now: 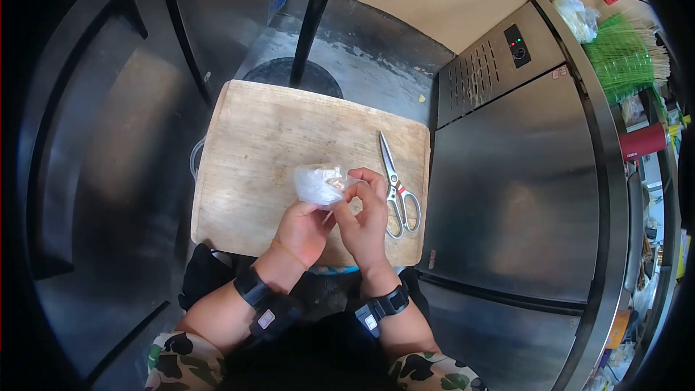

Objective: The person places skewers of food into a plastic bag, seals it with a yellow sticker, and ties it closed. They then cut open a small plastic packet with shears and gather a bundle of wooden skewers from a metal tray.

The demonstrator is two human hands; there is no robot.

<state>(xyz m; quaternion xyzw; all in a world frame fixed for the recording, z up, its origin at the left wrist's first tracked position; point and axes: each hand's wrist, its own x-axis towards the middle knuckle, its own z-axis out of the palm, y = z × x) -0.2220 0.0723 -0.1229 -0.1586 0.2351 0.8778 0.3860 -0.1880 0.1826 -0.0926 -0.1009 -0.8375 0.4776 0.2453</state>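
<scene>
Both my hands meet over the near half of a wooden board [253, 130], around a small clear plastic bag [313, 187]. Something pale and light brown shows inside the bag, too small to name. My left hand [302, 233] grips the bag from below, with the thumb against its near side. At the bag's right edge, my right hand [365, 213] pinches the plastic between curled fingers. A pair of metal scissors [392, 174] lies on the board just right of my right hand, blades pointing away and closed.
A stainless steel refrigerated counter [514, 188] stands along the right, with green-wrapped skewers [622, 58] and a red cylinder [643, 143] on it. Dark metal cabinet doors [123, 137] rise on the left. Behind the board are a black round lid [318, 76] and a black pole [313, 22].
</scene>
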